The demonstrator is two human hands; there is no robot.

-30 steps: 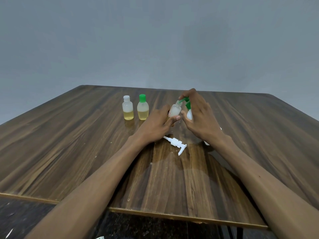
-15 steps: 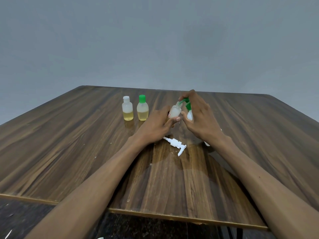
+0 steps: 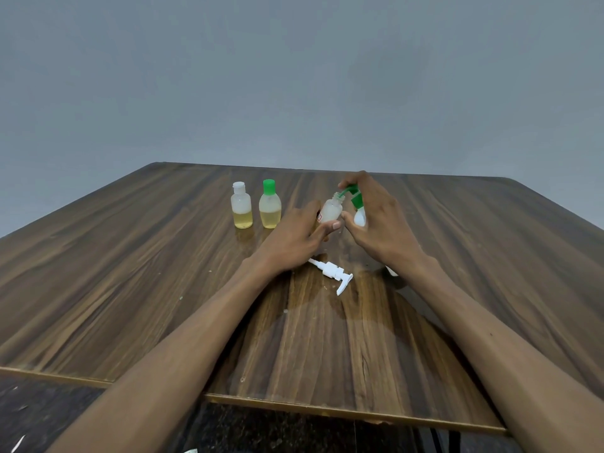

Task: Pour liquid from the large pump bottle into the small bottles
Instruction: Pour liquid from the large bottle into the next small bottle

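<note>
My left hand (image 3: 294, 238) grips a small translucent bottle (image 3: 330, 211) with an open neck, tilted slightly right, just above the table. My right hand (image 3: 379, 223) pinches a green cap (image 3: 351, 191) right at that bottle's neck. Another small white bottle with a green top (image 3: 358, 214) shows between my right thumb and fingers. Two filled small bottles stand to the left: one with a white cap (image 3: 242, 209) and one with a green cap (image 3: 270, 207), both holding yellowish liquid. The white pump head (image 3: 333, 273) lies on the table below my hands. The large bottle is hidden.
The wooden table (image 3: 130, 273) stretches wide on both sides, with its front edge near me. A wet patch glistens around the pump head. A small white piece (image 3: 392, 272) peeks out beside my right wrist. A grey wall stands behind.
</note>
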